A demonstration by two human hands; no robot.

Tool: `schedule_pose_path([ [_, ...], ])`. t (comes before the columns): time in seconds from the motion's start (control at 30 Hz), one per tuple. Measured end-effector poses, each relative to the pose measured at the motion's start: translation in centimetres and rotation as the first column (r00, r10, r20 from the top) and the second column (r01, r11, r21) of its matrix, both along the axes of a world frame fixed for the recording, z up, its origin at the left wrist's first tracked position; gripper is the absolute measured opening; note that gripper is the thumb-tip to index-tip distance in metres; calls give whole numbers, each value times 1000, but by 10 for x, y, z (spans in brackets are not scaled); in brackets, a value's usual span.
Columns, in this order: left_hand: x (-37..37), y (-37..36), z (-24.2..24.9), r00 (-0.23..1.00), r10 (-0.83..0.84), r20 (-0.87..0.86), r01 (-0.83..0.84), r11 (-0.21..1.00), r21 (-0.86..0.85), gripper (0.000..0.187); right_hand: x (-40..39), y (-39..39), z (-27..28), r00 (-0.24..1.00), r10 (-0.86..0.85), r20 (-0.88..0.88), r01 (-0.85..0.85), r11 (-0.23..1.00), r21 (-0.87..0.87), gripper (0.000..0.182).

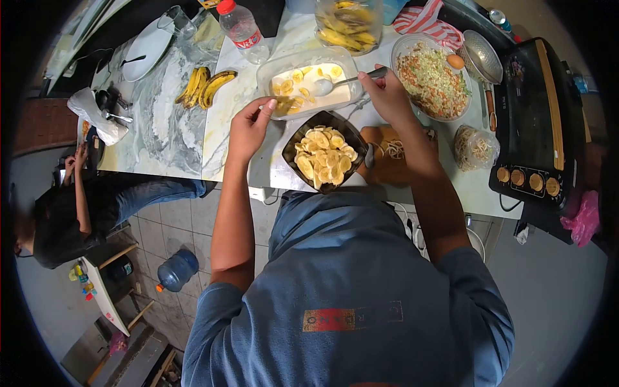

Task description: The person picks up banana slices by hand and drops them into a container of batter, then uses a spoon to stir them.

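A clear plastic container [263, 79] holds a white creamy layer with banana slices on it. My right hand [389, 97] grips the handle of a metal spoon [324, 86], whose bowl rests in the cream among the slices. At the container's near left corner, my left hand [250, 128] is closed with thumb and fingers on the rim. Just in front of me stands a dark square bowl [293, 161] heaped with banana slices [325, 155]. Beside it, a wooden cutting board [380, 169] with a few thin scraps lies partly under my right forearm.
Whole bananas [205, 87] lie to the left, near a red-capped bottle [242, 32]. A bowl of chopped vegetables [429, 80] with an egg [455, 61] stands right, before a jar [476, 148] and toaster oven [532, 116]. Another person [71, 213] is at the far left.
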State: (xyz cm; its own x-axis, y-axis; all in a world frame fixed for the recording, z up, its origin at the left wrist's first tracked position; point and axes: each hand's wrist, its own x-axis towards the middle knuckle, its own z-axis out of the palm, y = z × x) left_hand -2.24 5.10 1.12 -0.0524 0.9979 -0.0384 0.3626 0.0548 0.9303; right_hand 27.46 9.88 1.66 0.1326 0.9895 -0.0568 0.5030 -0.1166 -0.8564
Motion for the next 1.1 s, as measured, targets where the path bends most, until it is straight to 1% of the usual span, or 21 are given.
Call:
schedule_pose_path([
  [0.07,1,-6,7,1000,-3,24,3,1000,-5,25,0,-4,-5,998,-40,-45,47,984,170,61],
  [0.1,2,-9,10,999,-4,47,5,1000,-5,23,0,-8,-2,998,-40,-46,47,985,166,61],
  [0.17,1,-15,13,999,2,44,-2,1000,0,21,0,-16,13,976,-153,158,62,880,470,54],
  [0.2,1,-18,14,999,9,43,-10,1000,6,20,-1,-24,24,976,-151,157,61,882,466,54],
  [0.27,4,-25,18,998,-2,60,1,1000,17,18,-4,-43,43,993,111,30,-115,964,239,43],
  [0.3,6,-28,20,997,-16,78,13,999,32,17,-5,-52,49,993,113,29,-116,965,237,43],
  [0.33,8,-32,22,997,-15,78,13,999,30,17,-6,-60,54,931,366,13,-365,926,92,39],
  [0.37,10,-35,24,997,-21,74,20,1000,7,17,-7,-63,56,806,590,-39,-591,805,-45,37],
  [0.4,11,-37,24,997,-25,70,27,1000,-15,17,-7,-65,46,805,592,-39,-593,804,-46,37],
  [0.43,12,-40,23,997,-22,70,23,1000,-17,17,-8,-69,28,728,683,64,-683,713,156,36],
  [0.47,13,-42,21,997,-27,70,29,999,-28,17,-10,-72,23,647,739,186,-749,571,336,36],
  [0.5,14,-45,19,997,-31,70,34,999,-39,17,-9,-74,20,645,741,185,-750,570,335,36],
  [0.57,15,-51,18,997,-28,66,31,999,-40,17,-10,-81,19,645,744,172,-762,611,215,40],
  [0.6,16,-53,18,998,-29,63,32,999,-37,17,-11,-83,21,642,747,172,-765,607,216,40],
  [0.67,16,-58,17,998,-22,58,25,999,-48,17,-13,-87,26,632,754,179,-771,636,43,41],
  [0.8,17,-66,18,1000,-4,29,6,996,-86,18,-15,-90,23,640,732,234,-759,650,45,41],
  [0.87,17,-68,16,1000,-2,30,4,997,-78,18,-16,-89,21,647,748,147,-761,646,65,39],
  [0.9,16,-69,16,999,-3,32,5,998,-68,19,-16,-90,21,646,750,145,-762,643,67,39],
  [0.97,16,-71,16,1000,3,21,-1,997,-71,19,-16,-90,22,613,757,225,-784,617,61,32],
  [1.0,17,-71,17,1000,5,13,-4,997,-74,19,-16,-90,23,614,756,226,-784,617,64,32],
  [1.1,17,-72,18,1000,5,16,-3,996,-86,20,-13,-91,21,580,775,250,-803,595,21,24],
])
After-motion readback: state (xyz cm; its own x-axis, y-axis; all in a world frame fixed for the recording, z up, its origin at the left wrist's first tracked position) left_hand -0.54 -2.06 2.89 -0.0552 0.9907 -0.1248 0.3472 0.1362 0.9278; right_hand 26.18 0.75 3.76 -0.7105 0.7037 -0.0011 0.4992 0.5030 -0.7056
